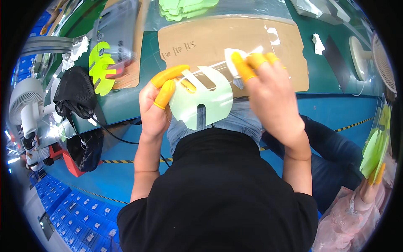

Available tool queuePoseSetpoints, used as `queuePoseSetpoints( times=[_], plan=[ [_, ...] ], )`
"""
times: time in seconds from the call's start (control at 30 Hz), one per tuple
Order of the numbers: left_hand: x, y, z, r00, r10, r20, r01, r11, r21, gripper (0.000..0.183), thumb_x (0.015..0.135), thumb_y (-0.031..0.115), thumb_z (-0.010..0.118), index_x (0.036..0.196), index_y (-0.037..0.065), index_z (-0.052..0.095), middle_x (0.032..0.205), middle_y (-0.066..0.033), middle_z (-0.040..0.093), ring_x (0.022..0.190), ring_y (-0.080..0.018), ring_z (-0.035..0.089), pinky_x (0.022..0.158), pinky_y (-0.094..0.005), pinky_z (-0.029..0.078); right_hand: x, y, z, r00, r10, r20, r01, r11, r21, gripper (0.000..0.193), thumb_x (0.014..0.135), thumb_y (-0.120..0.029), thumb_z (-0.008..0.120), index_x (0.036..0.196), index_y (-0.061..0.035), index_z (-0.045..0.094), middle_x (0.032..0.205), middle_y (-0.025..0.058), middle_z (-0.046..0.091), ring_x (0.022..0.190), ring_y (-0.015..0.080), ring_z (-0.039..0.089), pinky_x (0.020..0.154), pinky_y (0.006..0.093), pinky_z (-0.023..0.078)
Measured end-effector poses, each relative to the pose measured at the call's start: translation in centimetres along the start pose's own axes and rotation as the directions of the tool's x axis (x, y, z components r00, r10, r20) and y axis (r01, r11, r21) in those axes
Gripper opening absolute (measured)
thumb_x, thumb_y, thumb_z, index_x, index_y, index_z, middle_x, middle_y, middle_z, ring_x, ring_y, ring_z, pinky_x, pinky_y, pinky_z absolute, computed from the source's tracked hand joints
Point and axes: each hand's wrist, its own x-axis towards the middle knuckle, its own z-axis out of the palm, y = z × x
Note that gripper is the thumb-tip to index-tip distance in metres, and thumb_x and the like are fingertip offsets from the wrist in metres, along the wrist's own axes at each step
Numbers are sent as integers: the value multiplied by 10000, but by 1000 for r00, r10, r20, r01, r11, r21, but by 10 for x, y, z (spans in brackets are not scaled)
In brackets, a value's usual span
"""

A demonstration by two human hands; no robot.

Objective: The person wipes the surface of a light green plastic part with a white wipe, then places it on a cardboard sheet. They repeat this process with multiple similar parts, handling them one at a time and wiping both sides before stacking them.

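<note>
My left hand (152,110) pinches the upper left corner of a thin, translucent pale green sheet (219,101) between yellow-cotted thumb and finger. The sheet is rounded, with long slots cut into it, and is held up at the table's near edge above my lap. Closed around a folded white wipe (231,63), my right hand (275,94) is just beyond the sheet's upper right edge. Yellow cots cover several of its fingers, which are slightly smeared by motion. Whether the wipe touches the sheet I cannot tell.
A brown cardboard sheet (218,35) lies on the green table, with stacked pale green sheets (184,9) behind. Yellow-green cut pieces (102,69), a black mesh bag (76,93) and a white fan (27,98) are left. Another person's hand (370,191) holds green sheets at right.
</note>
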Motion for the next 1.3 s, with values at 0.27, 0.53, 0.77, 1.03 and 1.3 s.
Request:
queuePoseSetpoints(
  times=[0.27, 0.53, 0.77, 1.03, 1.3],
  plan=[
    [1, -1, 0, 1000, 6, 6, -6, 999, -37, 301, 865, 90, 457, 1109, -85, 477, 1017, -136, 562, 892, -161, 559, 801, -258, 437, -14, 22, -6, 982, 169, -80, -179, 975, -132, 207, 630, 18, 533, 826, 26, 599, 946, 113, 523, 840, 283, 495, 694, 352, 425],
    [-3, -18, 13, 999, 36, 21, -36, 999, -12, 297, 870, 70, 444, 1127, -78, 458, 1094, -111, 528, 979, -143, 514, 860, -266, 390, 25, -47, 14, 994, -92, -67, 105, 968, 229, 128, 587, -96, 560, 678, -8, 579, 881, 111, 509, 829, 256, 495, 663, 332, 426],
    [-5, -11, 2, 998, 56, -8, -55, 997, 49, 292, 870, 65, 445, 1120, -85, 464, 1064, -124, 540, 919, -139, 531, 810, -249, 414, 21, -12, 9, 988, 12, -154, -11, 1000, 11, 125, 605, -78, 574, 718, -24, 582, 813, 96, 506, 790, 238, 496, 648, 334, 420],
    [-2, -12, -6, 995, 92, -32, -91, 995, 32, 292, 867, 74, 454, 1111, -86, 469, 1040, -139, 557, 886, -147, 550, 794, -251, 430, -1, 38, -5, 962, 230, -150, -249, 960, -126, 198, 588, 88, 519, 779, 65, 562, 903, 154, 524, 758, 310, 492, 695, 373, 422],
    [2, -14, -3, 989, 132, -66, -130, 991, 26, 300, 865, 74, 454, 1118, -89, 457, 1079, -159, 539, 908, -151, 545, 804, -259, 431, -6, -11, 1, 997, -44, -65, 50, 994, 101, 139, 620, -52, 557, 747, -3, 582, 877, 86, 518, 808, 237, 493, 652, 335, 422]
  ],
)
